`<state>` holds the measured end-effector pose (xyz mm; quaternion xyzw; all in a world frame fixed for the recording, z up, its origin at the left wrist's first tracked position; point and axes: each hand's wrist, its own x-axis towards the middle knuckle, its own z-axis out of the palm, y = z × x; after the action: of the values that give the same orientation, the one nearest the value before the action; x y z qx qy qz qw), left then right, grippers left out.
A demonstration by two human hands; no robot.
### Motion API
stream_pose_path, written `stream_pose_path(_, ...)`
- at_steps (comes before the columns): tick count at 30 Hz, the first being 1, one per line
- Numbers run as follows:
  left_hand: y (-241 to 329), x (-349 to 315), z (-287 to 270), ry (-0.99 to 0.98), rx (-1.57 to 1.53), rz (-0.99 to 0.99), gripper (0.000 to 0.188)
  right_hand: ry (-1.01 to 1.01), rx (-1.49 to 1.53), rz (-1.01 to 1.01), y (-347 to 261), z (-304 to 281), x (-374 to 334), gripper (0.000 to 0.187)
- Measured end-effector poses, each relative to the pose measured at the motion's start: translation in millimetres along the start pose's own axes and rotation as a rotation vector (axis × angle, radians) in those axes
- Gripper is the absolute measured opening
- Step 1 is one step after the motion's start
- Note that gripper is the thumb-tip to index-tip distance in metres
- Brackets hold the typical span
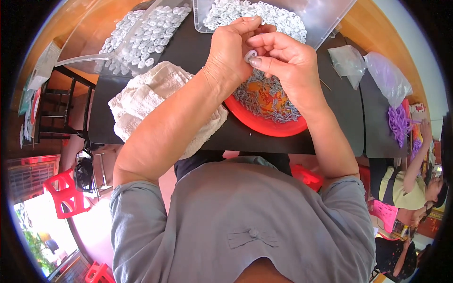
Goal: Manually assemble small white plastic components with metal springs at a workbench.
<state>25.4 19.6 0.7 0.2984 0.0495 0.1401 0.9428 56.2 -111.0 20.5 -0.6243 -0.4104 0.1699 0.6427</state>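
The right grip (pixel 293 60) pinches one small white oval piece (pixel 250 56) between thumb and forefinger — I judge this piece is not yet finished. The left grip (pixel 230 49), just beside it, is partly curled; what is inside, I cannot tell. Below the grips, the red bowl (pixel 264 129) on the tabletop (pixel 349 104) has many small grey parts, so much work probably remains. Beyond the grips, the clear bin (pixel 325 19) contains many white pieces — done or waiting, I cannot tell.

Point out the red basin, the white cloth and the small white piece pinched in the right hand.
Red basin (pixel 269 128), head view: its near rim.
White cloth (pixel 145 94), head view: its upper left folds.
Small white piece (pixel 248 56), head view: its pale face.
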Motion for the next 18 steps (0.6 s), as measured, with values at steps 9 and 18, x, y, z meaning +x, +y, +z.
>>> stream_pose_path(9,-2,0,-2,-0.004,-0.017,-0.034,0.015,-0.025,-0.129,-0.002,-6,1,-3,0.020)
stream_pose_path(18,-2,-5,-2,0.050,0.074,-0.070,0.029,0.094,-0.045,-0.113,7,15,-7,0.018)
